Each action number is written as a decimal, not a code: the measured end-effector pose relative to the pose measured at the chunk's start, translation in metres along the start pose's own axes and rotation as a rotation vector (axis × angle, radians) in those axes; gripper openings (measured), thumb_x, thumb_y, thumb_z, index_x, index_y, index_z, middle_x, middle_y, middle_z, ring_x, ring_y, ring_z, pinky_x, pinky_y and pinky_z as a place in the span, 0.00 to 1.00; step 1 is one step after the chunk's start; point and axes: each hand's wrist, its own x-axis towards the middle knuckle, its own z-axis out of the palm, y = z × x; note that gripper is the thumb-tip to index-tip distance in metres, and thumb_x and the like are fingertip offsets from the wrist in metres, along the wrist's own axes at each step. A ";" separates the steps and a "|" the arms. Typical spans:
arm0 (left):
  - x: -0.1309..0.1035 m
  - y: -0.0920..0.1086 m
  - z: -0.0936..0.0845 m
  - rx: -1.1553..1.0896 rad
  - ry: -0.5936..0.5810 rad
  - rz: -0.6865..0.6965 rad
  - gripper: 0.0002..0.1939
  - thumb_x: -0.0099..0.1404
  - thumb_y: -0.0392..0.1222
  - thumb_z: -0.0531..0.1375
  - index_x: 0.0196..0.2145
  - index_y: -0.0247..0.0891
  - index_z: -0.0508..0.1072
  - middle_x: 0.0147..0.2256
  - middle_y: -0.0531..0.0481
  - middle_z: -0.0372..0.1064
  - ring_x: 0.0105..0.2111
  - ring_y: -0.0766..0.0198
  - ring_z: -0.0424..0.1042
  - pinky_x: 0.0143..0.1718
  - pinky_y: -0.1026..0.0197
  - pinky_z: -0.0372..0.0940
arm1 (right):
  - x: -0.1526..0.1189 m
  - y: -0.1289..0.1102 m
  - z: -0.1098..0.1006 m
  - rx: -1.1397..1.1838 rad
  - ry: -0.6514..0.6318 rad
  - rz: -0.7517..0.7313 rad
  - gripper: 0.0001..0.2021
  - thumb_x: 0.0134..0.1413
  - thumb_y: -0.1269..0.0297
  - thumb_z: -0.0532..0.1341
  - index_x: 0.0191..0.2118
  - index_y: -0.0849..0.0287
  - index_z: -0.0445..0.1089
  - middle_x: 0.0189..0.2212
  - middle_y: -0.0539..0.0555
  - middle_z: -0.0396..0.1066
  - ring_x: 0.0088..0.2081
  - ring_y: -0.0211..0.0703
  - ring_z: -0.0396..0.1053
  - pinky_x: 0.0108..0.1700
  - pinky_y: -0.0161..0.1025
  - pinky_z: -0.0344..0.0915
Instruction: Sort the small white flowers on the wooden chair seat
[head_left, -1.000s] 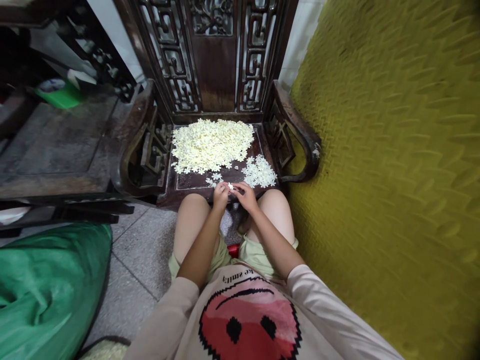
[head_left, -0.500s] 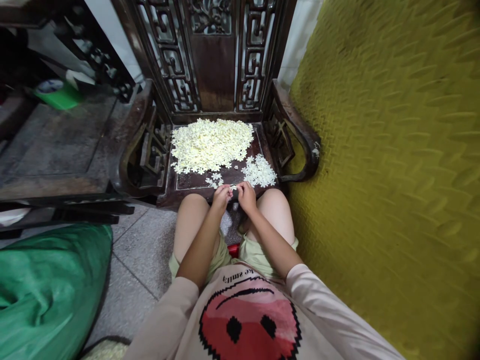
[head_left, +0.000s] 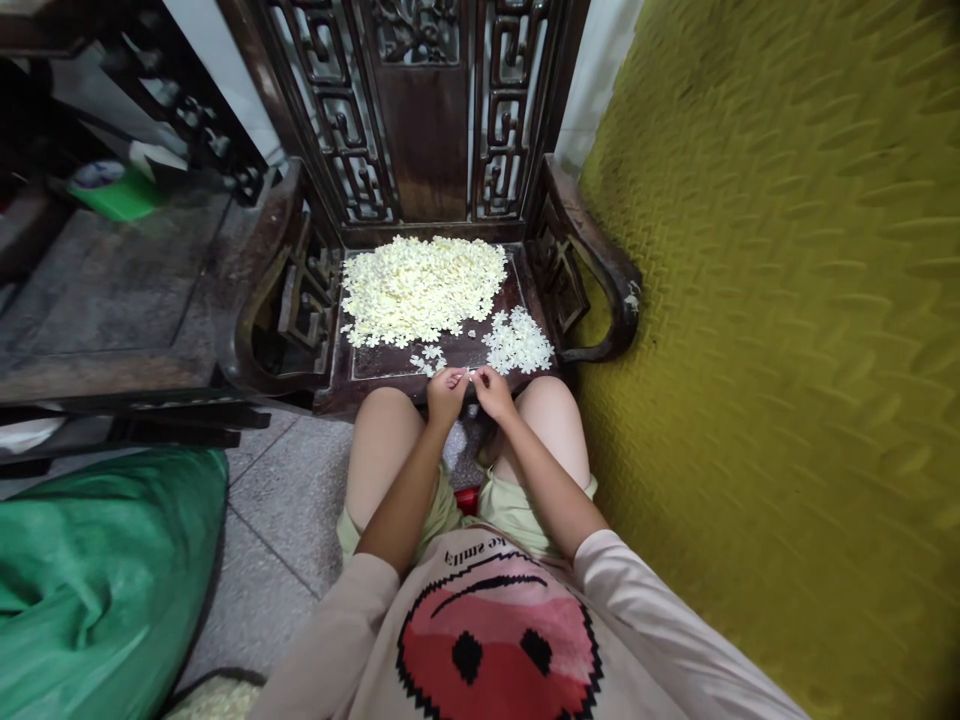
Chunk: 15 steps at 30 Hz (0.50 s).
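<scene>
Over the front edge of the dark wooden seat (head_left: pixel 386 368), my left hand (head_left: pixel 448 394) and my right hand (head_left: pixel 493 392) meet, fingers pinched together. A small whitish piece (head_left: pixel 471 373) shows between the fingertips; it looks like one of the flower-shaped pieces, though its outline is mostly covered. Just beyond my left hand lies a little group of white flower pieces (head_left: pixel 430 358). A larger white cluster (head_left: pixel 519 342) sits beyond my right hand. Farther back spreads a big heap of pale yellow flower pieces (head_left: pixel 420 290).
Carved armrests (head_left: pixel 259 290) flank the seat, with a tall openwork backrest (head_left: pixel 427 140) behind. To the right rises a yellow textured mat (head_left: pixel 765 330). On the left are a green tape roll (head_left: pixel 124 192) on another wooden surface and a green sack (head_left: pixel 97 570) on the floor.
My left hand has turned slightly and shifted a little to the right, closer to my right hand. Less of the white piece shows between the fingers. The flower piles look the same.
</scene>
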 end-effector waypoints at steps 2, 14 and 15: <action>0.001 0.001 -0.001 0.012 0.005 -0.054 0.04 0.50 0.38 0.60 0.25 0.36 0.71 0.25 0.51 0.66 0.26 0.67 0.63 0.33 0.64 0.60 | -0.001 -0.001 0.000 -0.013 -0.014 -0.036 0.06 0.50 0.63 0.52 0.26 0.57 0.60 0.24 0.49 0.63 0.29 0.39 0.60 0.35 0.36 0.58; -0.004 0.010 -0.002 0.074 -0.048 -0.038 0.03 0.53 0.38 0.57 0.26 0.36 0.69 0.23 0.53 0.65 0.25 0.67 0.63 0.31 0.65 0.58 | 0.005 0.002 0.002 0.459 -0.157 0.231 0.10 0.48 0.57 0.55 0.24 0.57 0.58 0.21 0.46 0.62 0.25 0.37 0.66 0.31 0.35 0.61; -0.004 0.011 -0.002 0.065 -0.046 -0.043 0.02 0.53 0.37 0.57 0.26 0.36 0.68 0.23 0.53 0.65 0.25 0.67 0.63 0.30 0.65 0.58 | 0.005 0.000 0.003 0.488 -0.172 0.238 0.10 0.46 0.56 0.56 0.26 0.57 0.59 0.21 0.46 0.63 0.25 0.36 0.66 0.31 0.35 0.62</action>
